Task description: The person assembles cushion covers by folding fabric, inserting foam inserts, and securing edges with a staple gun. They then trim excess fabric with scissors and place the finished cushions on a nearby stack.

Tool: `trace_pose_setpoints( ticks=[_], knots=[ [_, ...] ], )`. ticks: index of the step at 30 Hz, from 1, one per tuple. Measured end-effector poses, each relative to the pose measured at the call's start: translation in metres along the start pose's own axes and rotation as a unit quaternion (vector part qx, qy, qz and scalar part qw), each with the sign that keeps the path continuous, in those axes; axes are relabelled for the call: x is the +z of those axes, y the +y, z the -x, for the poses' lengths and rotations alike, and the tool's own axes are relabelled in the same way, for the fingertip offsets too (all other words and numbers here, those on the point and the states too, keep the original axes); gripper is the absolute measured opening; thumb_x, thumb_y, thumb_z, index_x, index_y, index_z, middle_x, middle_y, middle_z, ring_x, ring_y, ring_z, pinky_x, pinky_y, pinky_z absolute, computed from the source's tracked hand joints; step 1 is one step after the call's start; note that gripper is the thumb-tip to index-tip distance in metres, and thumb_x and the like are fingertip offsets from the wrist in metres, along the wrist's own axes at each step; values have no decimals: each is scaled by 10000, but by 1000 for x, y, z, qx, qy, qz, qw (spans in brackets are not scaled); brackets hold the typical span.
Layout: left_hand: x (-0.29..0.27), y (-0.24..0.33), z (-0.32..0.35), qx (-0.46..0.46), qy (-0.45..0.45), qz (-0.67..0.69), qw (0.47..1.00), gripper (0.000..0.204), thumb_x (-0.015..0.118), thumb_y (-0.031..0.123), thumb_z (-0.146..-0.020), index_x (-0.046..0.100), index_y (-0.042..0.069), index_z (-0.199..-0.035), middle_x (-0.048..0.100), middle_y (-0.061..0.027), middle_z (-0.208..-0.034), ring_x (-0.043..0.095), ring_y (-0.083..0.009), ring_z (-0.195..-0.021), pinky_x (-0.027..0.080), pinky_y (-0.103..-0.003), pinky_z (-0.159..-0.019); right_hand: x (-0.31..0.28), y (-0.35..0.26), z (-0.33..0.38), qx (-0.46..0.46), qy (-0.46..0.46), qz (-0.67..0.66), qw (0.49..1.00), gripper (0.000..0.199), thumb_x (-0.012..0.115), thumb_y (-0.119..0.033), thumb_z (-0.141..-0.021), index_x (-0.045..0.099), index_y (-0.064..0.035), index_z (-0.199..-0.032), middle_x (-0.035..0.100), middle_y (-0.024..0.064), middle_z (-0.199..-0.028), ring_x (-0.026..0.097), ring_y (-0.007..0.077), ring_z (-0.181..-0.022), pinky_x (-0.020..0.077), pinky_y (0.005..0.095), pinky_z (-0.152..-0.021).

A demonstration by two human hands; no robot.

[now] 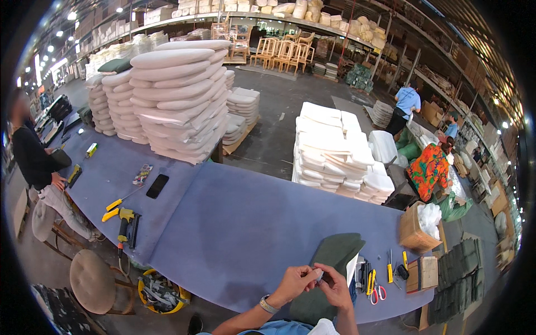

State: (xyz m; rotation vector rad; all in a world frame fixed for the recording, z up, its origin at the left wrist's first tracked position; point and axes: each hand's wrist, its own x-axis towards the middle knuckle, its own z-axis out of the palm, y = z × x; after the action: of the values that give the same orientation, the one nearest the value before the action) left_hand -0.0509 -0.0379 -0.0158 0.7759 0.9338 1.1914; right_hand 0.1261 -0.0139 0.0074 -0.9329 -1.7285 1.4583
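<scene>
Where the two hands met near the lower edge, the left hand (295, 281) and the right hand (333, 286) pinched a small pale piece (320, 274) between their fingertips; what it was could not be told. Each grip was pressed together on that piece, the left wrist bearing a watch (267, 305). Both hands hovered over a dark green cover (335, 251) lying on the worktop (234, 223), which was draped in blue-grey cloth. Just right of the cover lay red-handled scissors (378, 292), a yellow knife (389, 267) and a small wooden block (429, 272). Beyond these, at the worktop's right end, stood a cardboard box (412, 230) with white stuffing in it. Well to the left lay a yellow nailer (126, 219), a black phone (157, 186) and a yellow-handled tool (114, 204). Under that edge sat a round stool (92, 280) and a yellow bucket (162, 290). A seated person (33, 159) in black rested at the far left end. Behind the worktop rose tall stacks of pale cushions (178, 95) and white foam (329, 151).
</scene>
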Motion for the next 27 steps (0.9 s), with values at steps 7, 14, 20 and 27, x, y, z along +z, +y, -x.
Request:
trace_pose_setpoints(
  ticks=[7,14,20,27],
  knots=[
    [-13,20,14,-8,5,1,1000,346,741,333,-966,721,34,-793,625,-3,-652,556,-67,-590,434,-225,-553,25,-8,-7,-1,6,61,998,584,515,159,-847,596,-49,-1387,669,68,-1160,630,134,-1003,508,245,-810],
    [-14,22,22,-16,-33,-48,998,276,783,317,-931,784,46,-880,652,1,-718,568,-70,-666,453,-233,-598,27,9,-14,-80,25,68,994,308,587,-202,-1044,630,1,-1272,665,64,-991,618,108,-797,493,249,-685],
    [-10,18,24,216,34,-179,959,202,797,268,-913,815,80,-987,717,-41,-966,603,-104,-962,499,-265,-763,33,5,-9,7,23,-73,997,377,557,-361,-1062,619,2,-1146,644,46,-922,607,115,-737,490,266,-620],
    [-6,24,17,226,33,-161,960,144,756,173,-932,809,65,-1011,759,-96,-1123,666,-167,-1013,523,-323,-894,35,39,2,44,-10,-76,996,334,516,-303,-1098,620,-16,-964,628,8,-822,571,91,-702,451,272,-580]
  ],
)
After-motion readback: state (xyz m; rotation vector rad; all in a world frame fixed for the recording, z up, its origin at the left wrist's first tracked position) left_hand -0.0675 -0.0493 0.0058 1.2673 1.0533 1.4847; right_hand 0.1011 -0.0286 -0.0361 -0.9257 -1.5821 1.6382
